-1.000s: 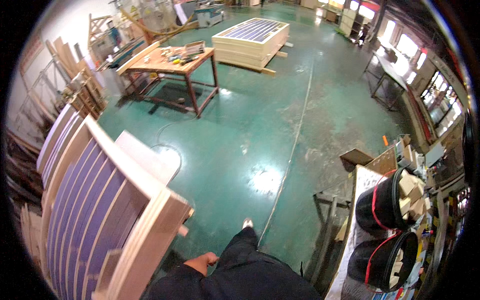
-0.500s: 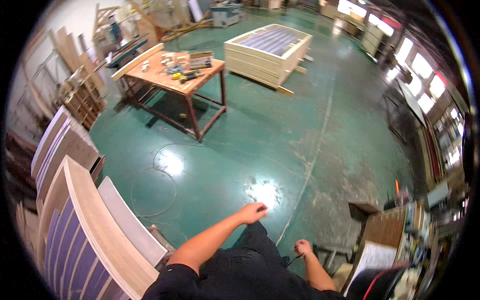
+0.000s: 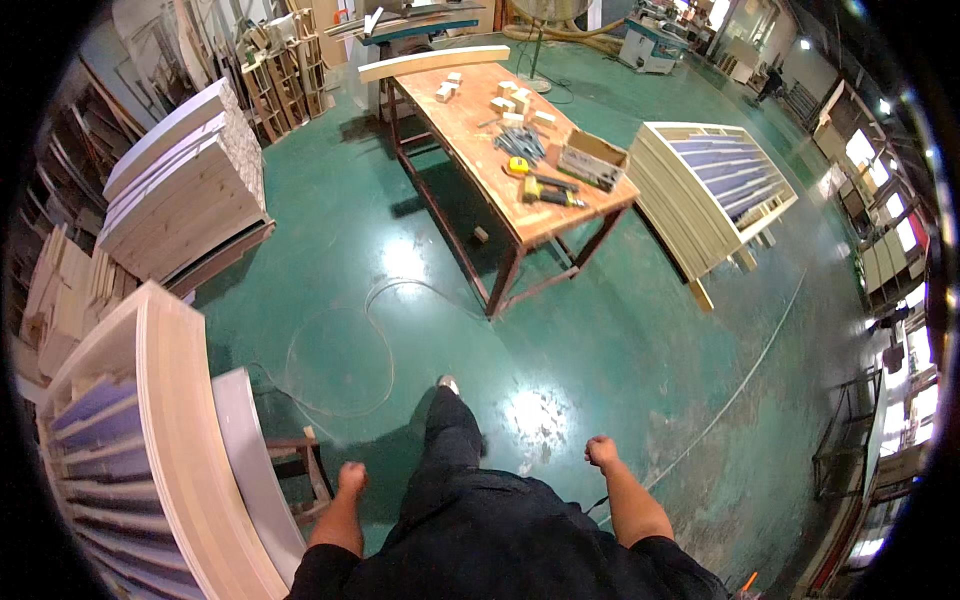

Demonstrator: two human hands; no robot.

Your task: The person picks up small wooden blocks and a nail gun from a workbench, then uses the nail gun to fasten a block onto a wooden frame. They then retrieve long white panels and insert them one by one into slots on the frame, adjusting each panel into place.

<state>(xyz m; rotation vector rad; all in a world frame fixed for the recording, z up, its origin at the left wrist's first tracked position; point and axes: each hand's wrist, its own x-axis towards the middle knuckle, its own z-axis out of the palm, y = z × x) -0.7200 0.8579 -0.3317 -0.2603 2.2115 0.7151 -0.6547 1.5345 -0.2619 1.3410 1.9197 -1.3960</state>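
My left hand [image 3: 352,478] hangs low with its fingers curled, near a small wooden stand [image 3: 305,470] and a pale curved panel [image 3: 245,440]. Over the green floor, right of my body, my right hand [image 3: 601,452] is closed in a fist. What either hand holds, if anything, is hidden. A dark cord or strap [image 3: 597,504] shows between my waist and right forearm. Ahead stands a wooden-topped workbench [image 3: 470,165], out of reach. On it lie a yellow-and-black power drill [image 3: 548,192], a yellow tape measure [image 3: 517,166], grey metal pieces [image 3: 520,143], wood blocks [image 3: 510,100] and a cardboard box [image 3: 592,160].
A large curved wooden frame with slats [image 3: 180,400] stands close at my left, with stacked boards [image 3: 190,190] beyond. Right of the bench is a stack of pale frames [image 3: 690,200]. A thin hose or cable [image 3: 390,365] loops across the floor ahead.
My view has turned left, bringing the workbench nearer and more central. My left hand has swung back from in front of my body to my left side; my right hand has come forward.
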